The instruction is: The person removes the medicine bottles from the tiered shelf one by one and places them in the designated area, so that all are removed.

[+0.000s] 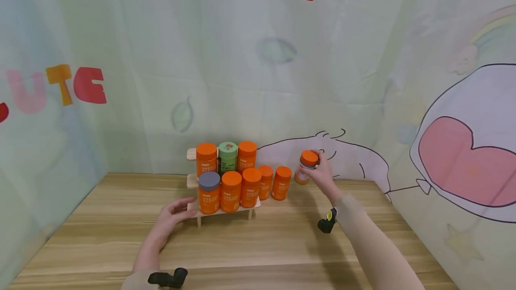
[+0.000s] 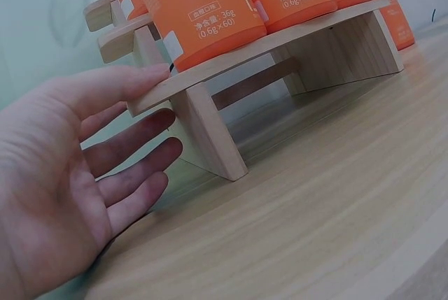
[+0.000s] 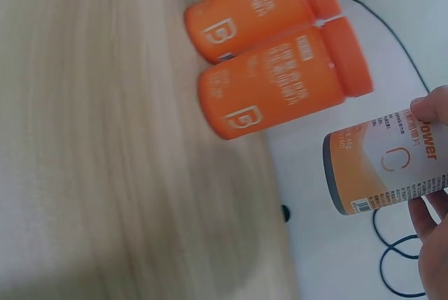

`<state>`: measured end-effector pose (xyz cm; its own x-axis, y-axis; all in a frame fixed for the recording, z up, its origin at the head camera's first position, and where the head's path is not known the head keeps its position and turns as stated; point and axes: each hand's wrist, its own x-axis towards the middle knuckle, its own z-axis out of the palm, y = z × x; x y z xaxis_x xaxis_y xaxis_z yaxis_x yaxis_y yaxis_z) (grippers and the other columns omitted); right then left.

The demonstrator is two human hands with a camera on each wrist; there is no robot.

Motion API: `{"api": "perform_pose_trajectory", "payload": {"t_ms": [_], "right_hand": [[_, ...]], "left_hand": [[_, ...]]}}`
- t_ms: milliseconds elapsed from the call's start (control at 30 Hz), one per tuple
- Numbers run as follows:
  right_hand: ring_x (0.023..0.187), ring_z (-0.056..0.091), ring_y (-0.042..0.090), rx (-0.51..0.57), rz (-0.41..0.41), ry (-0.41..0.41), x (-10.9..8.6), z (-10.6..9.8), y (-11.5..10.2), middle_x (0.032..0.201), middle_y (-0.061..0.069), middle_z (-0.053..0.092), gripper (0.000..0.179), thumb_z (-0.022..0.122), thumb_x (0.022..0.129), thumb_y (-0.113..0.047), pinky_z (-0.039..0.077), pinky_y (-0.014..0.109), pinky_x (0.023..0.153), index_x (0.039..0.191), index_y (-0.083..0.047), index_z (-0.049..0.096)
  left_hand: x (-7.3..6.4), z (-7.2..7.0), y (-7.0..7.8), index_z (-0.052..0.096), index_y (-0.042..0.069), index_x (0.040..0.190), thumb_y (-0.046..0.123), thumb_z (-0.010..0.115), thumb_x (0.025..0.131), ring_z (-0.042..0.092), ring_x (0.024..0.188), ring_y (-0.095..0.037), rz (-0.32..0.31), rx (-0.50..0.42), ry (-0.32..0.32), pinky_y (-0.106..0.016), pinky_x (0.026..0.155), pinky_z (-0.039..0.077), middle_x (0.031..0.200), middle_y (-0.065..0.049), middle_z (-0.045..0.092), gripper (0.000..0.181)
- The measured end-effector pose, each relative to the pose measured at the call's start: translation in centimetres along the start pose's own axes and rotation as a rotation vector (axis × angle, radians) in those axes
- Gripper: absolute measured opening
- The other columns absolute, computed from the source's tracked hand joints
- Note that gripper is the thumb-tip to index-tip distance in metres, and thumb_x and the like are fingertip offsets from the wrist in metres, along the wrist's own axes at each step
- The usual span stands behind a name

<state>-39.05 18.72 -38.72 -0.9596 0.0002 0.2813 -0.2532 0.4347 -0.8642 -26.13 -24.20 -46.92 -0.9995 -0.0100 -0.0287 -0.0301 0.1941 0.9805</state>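
Note:
A tiered wooden rack [image 1: 238, 211] stands on the table, holding several orange bottles [image 1: 231, 191]. One front bottle [image 1: 209, 194] has a grey lid, and a green bottle [image 1: 228, 158] is in the back row. My left hand [image 1: 174, 216] grips the left end of the rack's front board, thumb on top and fingers below, in the left wrist view [image 2: 77, 146]. My right hand [image 1: 322, 176] holds a bottle [image 1: 303, 173] with an orange lid and a white-and-orange label, right of the rack. In the right wrist view its thumb and fingers clasp the bottle [image 3: 385, 160].
Two orange bottles stand on the table just right of the rack, the outer bottle [image 1: 281, 183] nearer the right hand. A printed curtain [image 1: 161, 79] hangs behind the wooden table [image 1: 266, 254]. Dark cable [image 3: 399, 258] shows beyond the table edge.

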Motion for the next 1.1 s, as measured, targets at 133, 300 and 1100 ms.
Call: {"api": "perform_pose_trajectory", "payload": {"t_ms": [133,300,1100], "right_hand": [[0.124,0.05,0.036,0.01,0.008,-0.01,-0.4,0.6,0.7,0.136,0.023,0.051,0.074,0.076,0.08,-0.003,0.039,0.051,0.108,0.142,0.0,0.036],[0.123,0.051,0.038,0.003,0.008,-0.007,-0.9,1.5,1.8,0.134,0.024,0.052,0.072,0.075,0.078,0.001,0.038,0.052,0.108,0.139,0.002,0.039],[0.122,0.052,0.041,-0.003,-0.005,-0.022,-2.2,3.4,4.1,0.132,0.028,0.053,0.07,0.075,0.074,0.005,0.041,0.053,0.105,0.137,0.006,0.042]], "left_hand": [[0.0,-0.1,-0.1,0.046,-0.003,0.142,0.02,0.066,0.093,0.036,0.139,-0.037,-0.002,-0.007,-0.003,-0.036,0.106,0.037,0.149,-0.025,0.042,0.058],[0.0,0.0,-0.3,0.045,-0.004,0.142,0.019,0.067,0.092,0.034,0.14,-0.038,-0.004,-0.022,-0.002,-0.05,0.112,0.03,0.149,-0.026,0.041,0.059],[-0.1,0.0,0.0,0.048,-0.002,0.141,0.021,0.067,0.092,0.037,0.137,-0.034,-0.01,0.003,0.012,-0.038,0.104,0.037,0.149,-0.023,0.043,0.058]]}}
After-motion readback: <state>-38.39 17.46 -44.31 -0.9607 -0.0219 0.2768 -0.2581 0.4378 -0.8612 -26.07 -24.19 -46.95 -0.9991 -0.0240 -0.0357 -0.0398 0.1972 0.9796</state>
